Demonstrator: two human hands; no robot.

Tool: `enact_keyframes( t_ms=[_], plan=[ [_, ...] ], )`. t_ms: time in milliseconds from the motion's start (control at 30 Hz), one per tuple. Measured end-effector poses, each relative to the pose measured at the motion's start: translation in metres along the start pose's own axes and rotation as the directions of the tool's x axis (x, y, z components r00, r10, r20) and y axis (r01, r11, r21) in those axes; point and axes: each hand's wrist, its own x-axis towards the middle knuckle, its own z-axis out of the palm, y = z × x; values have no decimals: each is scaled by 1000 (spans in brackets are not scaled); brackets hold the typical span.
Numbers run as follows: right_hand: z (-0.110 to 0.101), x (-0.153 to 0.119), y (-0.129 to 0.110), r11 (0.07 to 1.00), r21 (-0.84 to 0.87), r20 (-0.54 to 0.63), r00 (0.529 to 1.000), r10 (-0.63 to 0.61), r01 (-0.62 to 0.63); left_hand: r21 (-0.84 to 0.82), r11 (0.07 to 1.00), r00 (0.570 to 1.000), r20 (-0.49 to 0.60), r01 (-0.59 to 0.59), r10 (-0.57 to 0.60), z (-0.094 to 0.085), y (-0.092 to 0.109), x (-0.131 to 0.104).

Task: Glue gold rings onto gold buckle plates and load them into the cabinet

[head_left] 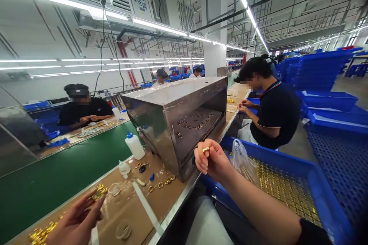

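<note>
My left hand [82, 214], low on the left, pinches a small cluster of shiny gold pieces [99, 191] between thumb and fingers. Their exact shape is hard to make out. My right hand [214, 160] is raised by the front edge of an open metal box [146, 122], with a small gold piece [206, 149] held at its curled fingertips. A heap of gold pieces [43, 233] lies beside my left hand. Several gold rings [160, 185] rest on the brown tabletop [169, 199] between my hands. More rings [195, 124] are spread inside the metal box.
A white bottle with blue cap [135, 146] and a smaller bottle [124, 169] stand left of the box. A green conveyor belt [94, 153] runs beyond. At right are a blue tray [316, 176] of gold pieces, a plastic bag [244, 160] and a seated co-worker [278, 111].
</note>
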Motion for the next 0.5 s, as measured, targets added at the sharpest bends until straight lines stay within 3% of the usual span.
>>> enact_keyframes(
  t_ms=[100, 200, 367, 500],
  plan=[
    [27, -1, 11, 991, 130, 131, 991, -27, 10, -61, 994, 990, 108, -88, 94, -4, 35, -30],
    [46, -1, 22, 983, 185, 199, 979, -38, 1, -154, 977, 977, 130, -149, 170, -9, 59, -59],
    [74, -4, 39, 975, 208, 254, 967, 18, -73, -187, 952, 946, 174, -242, 274, -17, 78, -94],
    [96, -13, 54, 954, 190, 292, 941, 171, -232, -178, 915, 879, 261, -362, 399, -24, 85, -109]
  ],
)
